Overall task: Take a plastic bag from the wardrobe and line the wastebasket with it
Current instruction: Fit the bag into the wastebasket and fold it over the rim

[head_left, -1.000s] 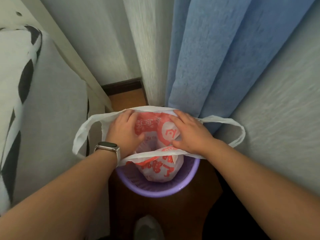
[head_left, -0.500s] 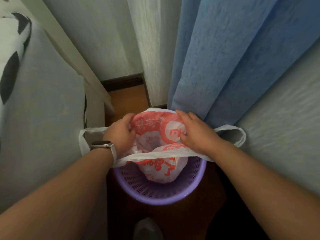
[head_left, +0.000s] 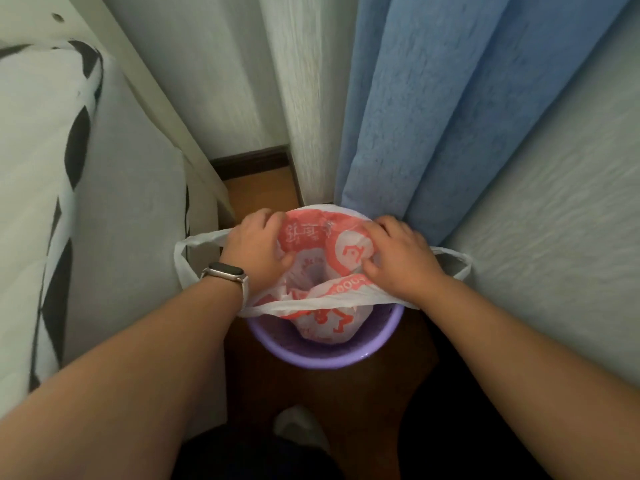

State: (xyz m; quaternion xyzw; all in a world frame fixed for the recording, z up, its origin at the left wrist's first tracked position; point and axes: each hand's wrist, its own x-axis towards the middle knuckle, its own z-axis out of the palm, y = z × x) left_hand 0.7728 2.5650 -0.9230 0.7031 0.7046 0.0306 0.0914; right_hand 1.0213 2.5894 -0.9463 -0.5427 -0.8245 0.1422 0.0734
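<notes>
Two hands, one bag, one basket; head view only.

Item: plastic bag [head_left: 322, 244], white with red print, mouth spread open over the purple wastebasket [head_left: 325, 358], body hanging down inside it. Far edge lies at the basket's far rim; near edge stretches as a taut band across the opening, short of the near rim, which shows bare. Judged: lining under way, not finished.

Item: left hand [head_left: 254, 242], watch [head_left: 227, 273] on the wrist, fingers curled over the bag's left edge and closed on the plastic, seemingly to keep the mouth wide.

Item: right hand [head_left: 398, 256], likewise closed on the right edge, thumb inside the mouth.

Item: two bag handles, one loop [head_left: 181, 259] trailing left, one [head_left: 459, 266] right, both slack outside the basket.

Surroundings: blue curtain [head_left: 433, 116] touching the bag's far edge; patterned bedding [head_left: 45, 168] at left; wooden floor [head_left: 263, 188].

Not determinable: the basket's far rim, covered by plastic and hands; the bag's bottom and whether it reaches the basket floor; the printed characters, too creased to read; pale shape [head_left: 298, 427] at the lower edge, possibly a foot. Wardrobe not identifiable.
</notes>
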